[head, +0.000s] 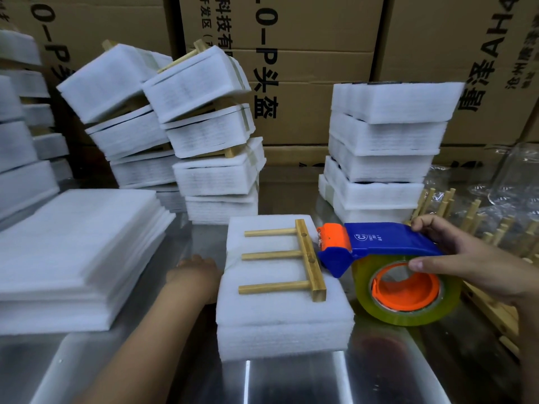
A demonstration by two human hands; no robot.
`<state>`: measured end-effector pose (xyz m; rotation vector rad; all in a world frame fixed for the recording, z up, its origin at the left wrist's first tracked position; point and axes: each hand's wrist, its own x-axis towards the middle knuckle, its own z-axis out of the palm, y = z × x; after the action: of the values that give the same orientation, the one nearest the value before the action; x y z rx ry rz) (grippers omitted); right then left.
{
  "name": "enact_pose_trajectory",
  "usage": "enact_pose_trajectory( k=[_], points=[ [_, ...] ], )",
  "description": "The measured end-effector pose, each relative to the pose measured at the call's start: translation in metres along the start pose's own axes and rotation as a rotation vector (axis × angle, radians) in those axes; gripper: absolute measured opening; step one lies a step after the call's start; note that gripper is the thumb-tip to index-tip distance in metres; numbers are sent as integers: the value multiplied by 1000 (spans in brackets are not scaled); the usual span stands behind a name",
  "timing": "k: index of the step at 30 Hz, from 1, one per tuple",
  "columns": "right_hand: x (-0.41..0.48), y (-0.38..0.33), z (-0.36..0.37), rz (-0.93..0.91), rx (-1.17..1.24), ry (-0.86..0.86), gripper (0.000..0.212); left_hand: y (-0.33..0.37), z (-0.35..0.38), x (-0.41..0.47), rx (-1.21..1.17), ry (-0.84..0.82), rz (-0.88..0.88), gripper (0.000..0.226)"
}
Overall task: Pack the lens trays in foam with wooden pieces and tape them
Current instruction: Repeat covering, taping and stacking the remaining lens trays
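A foam-wrapped bundle (280,313) lies in front of me on the metal table (291,380). On top rests a wooden comb-shaped piece (309,259) with three pegs pointing left. My right hand (455,252) grips a blue and orange tape dispenser (379,243) holding a clear tape roll (408,298); its orange head sits at the wooden bar's far end. My left hand (195,272) presses against the bundle's left side, fingers partly hidden behind the foam.
Loose foam sheets (73,258) are stacked on the left. Taped foam bundles (204,135) lean in piles behind, another stack (385,147) at back right. Wooden pieces (495,228) and clear plastic bags (510,176) lie at right. Cardboard boxes (320,53) form the back wall.
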<state>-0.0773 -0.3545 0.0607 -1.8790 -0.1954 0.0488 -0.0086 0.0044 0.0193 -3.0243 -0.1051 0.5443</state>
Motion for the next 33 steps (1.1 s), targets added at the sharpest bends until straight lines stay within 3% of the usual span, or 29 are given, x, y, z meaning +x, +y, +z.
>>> enact_pose_trajectory(
  k=[3, 5, 8, 10, 21, 25, 33],
  points=[
    [0, 0, 0, 5, 5, -8, 50, -10, -5, 3, -116, -11, 42, 40],
    [0, 0, 0, 3, 14, -2, 50, -14, -11, 4, -315, 50, 26, 32],
    [0, 0, 0, 7, 12, 0, 51, -14, -15, 3, -886, 87, 27, 52],
    [0, 0, 0, 12, 12, 1, 50, -10, -16, 4, -1066, 68, 42, 66],
    [1, 2, -3, 9, -3, -5, 48, -8, -12, 8, -1301, -74, 85, 59],
    [2, 4, -5, 7, -1, -17, 46, -6, -13, 11, -1277, -65, 57, 68],
    [3, 11, -14, -23, -12, -37, 39, -7, -19, 7, -1218, -52, 61, 58]
  ],
)
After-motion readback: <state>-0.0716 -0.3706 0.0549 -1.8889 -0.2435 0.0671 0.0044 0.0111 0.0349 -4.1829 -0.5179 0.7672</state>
